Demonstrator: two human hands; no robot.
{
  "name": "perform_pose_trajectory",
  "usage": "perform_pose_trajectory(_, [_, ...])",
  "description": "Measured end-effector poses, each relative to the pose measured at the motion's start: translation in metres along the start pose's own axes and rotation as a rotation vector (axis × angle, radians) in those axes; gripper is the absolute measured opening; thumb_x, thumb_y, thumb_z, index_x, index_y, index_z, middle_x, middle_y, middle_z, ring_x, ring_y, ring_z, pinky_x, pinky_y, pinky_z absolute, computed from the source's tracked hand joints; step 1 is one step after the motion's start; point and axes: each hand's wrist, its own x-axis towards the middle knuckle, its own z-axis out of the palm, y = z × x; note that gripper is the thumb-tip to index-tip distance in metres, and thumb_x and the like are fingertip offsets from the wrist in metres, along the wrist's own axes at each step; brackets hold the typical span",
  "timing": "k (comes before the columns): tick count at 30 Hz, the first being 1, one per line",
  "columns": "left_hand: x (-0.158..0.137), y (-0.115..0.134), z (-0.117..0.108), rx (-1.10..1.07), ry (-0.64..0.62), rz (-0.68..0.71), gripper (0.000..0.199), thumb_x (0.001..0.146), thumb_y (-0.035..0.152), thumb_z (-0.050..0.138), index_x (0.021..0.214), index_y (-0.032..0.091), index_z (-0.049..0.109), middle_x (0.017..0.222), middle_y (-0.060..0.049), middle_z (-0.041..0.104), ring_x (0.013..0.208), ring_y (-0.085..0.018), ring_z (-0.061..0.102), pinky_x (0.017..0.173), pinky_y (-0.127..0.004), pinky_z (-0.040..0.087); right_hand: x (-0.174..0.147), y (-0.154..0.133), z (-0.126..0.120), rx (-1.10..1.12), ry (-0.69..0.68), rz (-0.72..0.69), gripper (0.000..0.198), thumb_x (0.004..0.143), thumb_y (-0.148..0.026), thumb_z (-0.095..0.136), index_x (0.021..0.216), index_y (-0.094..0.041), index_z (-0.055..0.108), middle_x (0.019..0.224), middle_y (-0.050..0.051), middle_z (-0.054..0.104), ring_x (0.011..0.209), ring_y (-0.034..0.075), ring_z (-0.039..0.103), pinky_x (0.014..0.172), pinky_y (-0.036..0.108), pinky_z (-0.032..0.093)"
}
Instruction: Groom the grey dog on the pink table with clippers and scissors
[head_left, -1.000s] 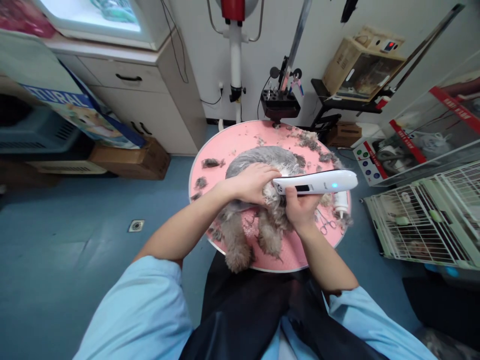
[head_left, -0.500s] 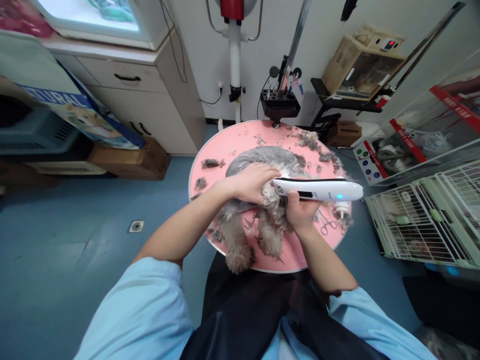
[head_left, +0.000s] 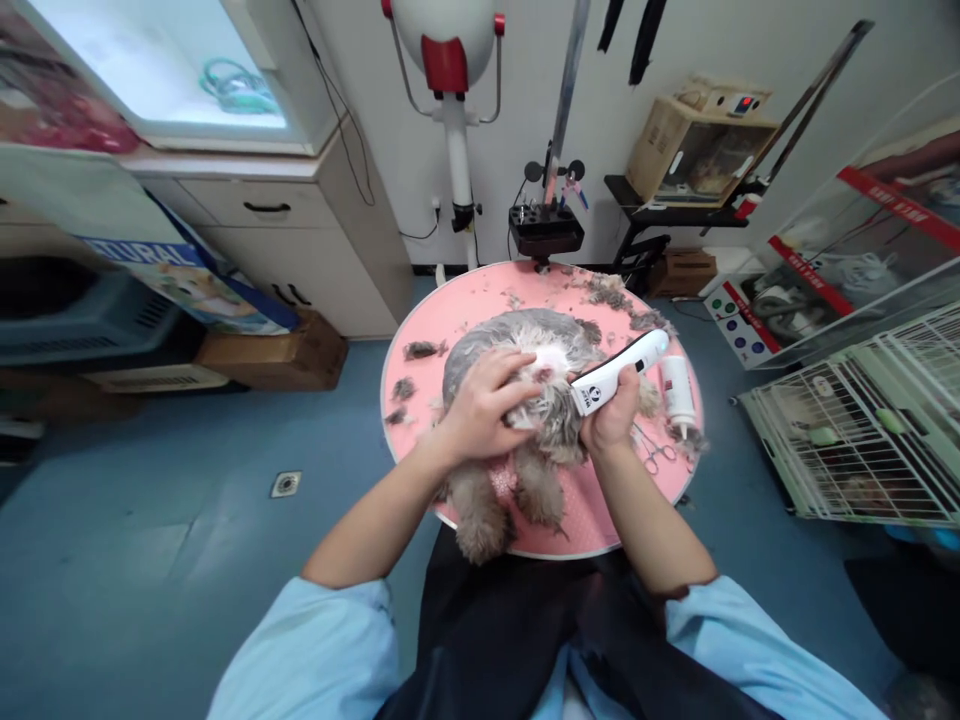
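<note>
A grey dog [head_left: 510,330] with shaggy, paler legs lies on a round pink grooming table [head_left: 420,400]. My left hand [head_left: 486,402] rests on its head, fingers and thumb curved around the fur beside a bare pink patch that looks like the inner ear. In my right hand [head_left: 611,415] is a white hair clipper [head_left: 622,372], tilted with its blade end toward the head fur and its back end up to the right. Whether the blade touches the fur is hard to tell. The dog's face is mostly hidden.
Cut fur tufts [head_left: 609,292] lie around the table. A white squeeze bottle [head_left: 678,390] and scissors [head_left: 654,452] sit at its right side. Behind stand a tool holder [head_left: 546,228] and a dryer stand [head_left: 456,150]. Wire cages [head_left: 862,430] are at the right.
The clipper has swung from nearly level to tilted, its back end rising leftward. My left hand has shifted down on the head, uncovering the pink patch. The view has tipped upward.
</note>
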Motion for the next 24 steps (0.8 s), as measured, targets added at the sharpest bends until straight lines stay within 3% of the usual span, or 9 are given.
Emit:
perform_pose_trajectory(4, [-0.014,-0.004,0.018,0.092,0.005,-0.032,0.014,0.084,0.023,0.055,0.09,0.024,0.068,0.132,-0.01,0.063,0.126,-0.027,0.055,0.109,-0.053,0.043,0.0,0.003,0.001,-0.011,0.004,-0.054,0.039,0.074,-0.056,0.065,0.083,-0.021,0.05,0.06,-0.006,0.064,0.049,0.014,0.063,0.05,0.027,0.054])
perform_pose_trajectory(7, [-0.031,-0.022,0.009,0.14,0.021,-0.101,0.014,0.085,0.023,0.052,0.085,0.023,0.067,0.123,-0.011,0.067,0.119,-0.026,0.059,0.103,-0.049,0.048,0.006,0.006,-0.001,-0.037,-0.011,-0.057,0.039,0.074,-0.055,0.066,0.086,-0.022,0.05,0.061,-0.008,0.061,0.051,0.013,0.062,0.053,0.026,0.053])
perform_pose_trajectory(10, [-0.053,-0.037,-0.017,0.354,0.099,-0.384,0.015,0.085,0.024,0.053,0.088,0.019,0.067,0.121,-0.016,0.066,0.118,-0.031,0.059,0.102,-0.053,0.046,0.014,0.008,-0.003,-0.048,-0.012,-0.026,0.041,0.073,-0.055,0.068,0.089,-0.022,0.05,0.064,-0.009,0.059,0.056,0.011,0.061,0.056,0.024,0.053])
perform_pose_trajectory(13, [-0.068,-0.03,-0.035,0.558,0.325,-0.687,0.024,0.084,0.025,0.055,0.103,0.015,0.066,0.129,-0.021,0.059,0.127,-0.038,0.051,0.106,-0.061,0.039,0.017,0.009,-0.005,-0.015,-0.005,0.032,0.041,0.073,-0.054,0.069,0.089,-0.022,0.05,0.066,-0.009,0.058,0.058,0.01,0.06,0.058,0.023,0.052])
perform_pose_trajectory(14, [-0.07,-0.021,-0.035,0.553,0.38,-0.687,0.024,0.085,0.025,0.055,0.104,0.015,0.066,0.125,-0.02,0.06,0.124,-0.036,0.053,0.105,-0.06,0.04,0.017,0.01,-0.005,-0.002,-0.004,0.051,0.041,0.073,-0.054,0.069,0.089,-0.022,0.05,0.066,-0.009,0.058,0.058,0.01,0.06,0.057,0.023,0.052])
perform_pose_trajectory(16, [-0.065,0.0,-0.022,0.44,0.396,-0.544,0.018,0.087,0.026,0.055,0.098,0.02,0.068,0.108,-0.013,0.067,0.109,-0.029,0.061,0.099,-0.05,0.048,0.015,0.01,-0.005,0.012,-0.006,0.076,0.04,0.073,-0.054,0.069,0.088,-0.021,0.05,0.066,-0.009,0.057,0.057,0.01,0.06,0.057,0.023,0.052])
perform_pose_trajectory(19, [-0.045,0.023,0.009,0.276,0.274,-0.366,0.017,0.085,0.026,0.06,0.099,0.023,0.069,0.106,-0.009,0.066,0.103,-0.024,0.062,0.093,-0.043,0.052,0.013,0.008,-0.004,0.017,-0.03,0.08,0.041,0.074,-0.055,0.069,0.087,-0.022,0.049,0.064,-0.009,0.057,0.057,0.01,0.06,0.057,0.022,0.052])
perform_pose_trajectory(21, [-0.031,0.025,0.025,0.241,0.28,-0.375,0.018,0.085,0.023,0.057,0.099,0.021,0.069,0.109,-0.01,0.066,0.105,-0.024,0.062,0.094,-0.043,0.052,0.012,0.005,-0.003,0.03,-0.028,0.069,0.04,0.072,-0.053,0.071,0.086,-0.022,0.049,0.064,-0.01,0.057,0.058,0.01,0.061,0.058,0.021,0.052])
perform_pose_trajectory(24, [-0.018,0.016,0.028,0.155,0.286,-0.367,0.02,0.087,0.019,0.051,0.094,0.021,0.069,0.105,-0.008,0.067,0.103,-0.022,0.062,0.094,-0.043,0.051,0.008,-0.004,-0.003,0.079,-0.01,0.049,0.042,0.067,-0.048,0.078,0.086,-0.022,0.051,0.066,-0.01,0.059,0.059,0.009,0.062,0.058,0.021,0.054])
